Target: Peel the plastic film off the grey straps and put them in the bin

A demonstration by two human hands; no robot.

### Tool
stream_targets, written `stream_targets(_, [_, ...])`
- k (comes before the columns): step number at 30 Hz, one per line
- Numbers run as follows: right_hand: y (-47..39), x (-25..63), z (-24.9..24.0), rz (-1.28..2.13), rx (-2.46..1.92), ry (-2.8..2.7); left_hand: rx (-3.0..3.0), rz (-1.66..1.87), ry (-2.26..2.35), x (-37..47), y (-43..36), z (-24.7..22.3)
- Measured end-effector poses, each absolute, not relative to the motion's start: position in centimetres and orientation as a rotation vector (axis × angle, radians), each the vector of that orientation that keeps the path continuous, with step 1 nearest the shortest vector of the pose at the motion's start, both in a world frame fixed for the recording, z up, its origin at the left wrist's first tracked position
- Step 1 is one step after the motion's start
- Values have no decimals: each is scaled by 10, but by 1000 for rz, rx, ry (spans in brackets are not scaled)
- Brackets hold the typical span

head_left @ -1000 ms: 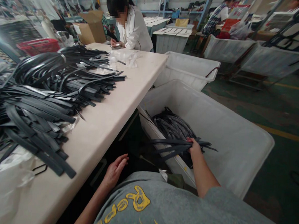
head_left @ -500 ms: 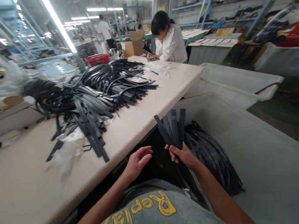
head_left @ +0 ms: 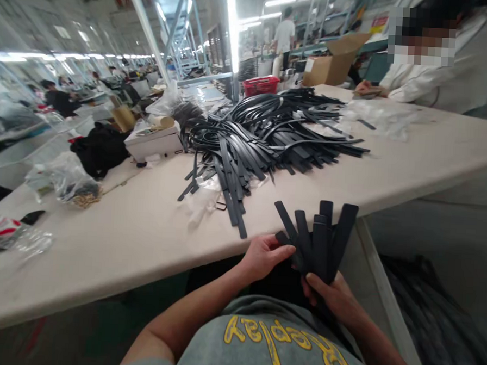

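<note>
Several flat black straps (head_left: 321,241) fan upward from my right hand (head_left: 333,296), whose fingers are wrapped round them. The lower lengths of the straps trail down beside my shirt. My left hand (head_left: 267,255) is at the left side of the fan, thumb and fingers closed on the end of one strap (head_left: 285,240). Both hands are just off the near edge of the table (head_left: 142,242). Beyond them on the tabletop spreads a big pile of similar black straps (head_left: 253,145), looped at the back with flat ends pointing toward me.
Right of my legs, a grey bin (head_left: 379,287) holds more dark straps (head_left: 436,307). A person in white (head_left: 440,78) works at the table's far right. Plastic bags (head_left: 70,179), a white box (head_left: 153,142), a red basket (head_left: 260,86) and a cardboard box (head_left: 335,59) stand around the pile.
My view has swung left toward the table. My left hand, earlier apart with nothing in it, has come to the straps and closed on one end. My right hand still holds the bunch.
</note>
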State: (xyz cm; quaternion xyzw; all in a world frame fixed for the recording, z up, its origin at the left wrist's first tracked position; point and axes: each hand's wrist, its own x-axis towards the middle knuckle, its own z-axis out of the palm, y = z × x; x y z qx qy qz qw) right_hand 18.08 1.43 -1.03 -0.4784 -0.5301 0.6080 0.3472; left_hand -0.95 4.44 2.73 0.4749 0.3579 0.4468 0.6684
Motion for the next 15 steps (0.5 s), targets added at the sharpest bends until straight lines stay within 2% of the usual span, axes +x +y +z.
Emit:
stream_targets(8, [16,163,-1,1536,-1342,-1325,1151,1055,1010,-45,27,18])
stream_targets(15, [17,164,-5,1590,-1351,-1588,1440,927,1117,-96,30,29])
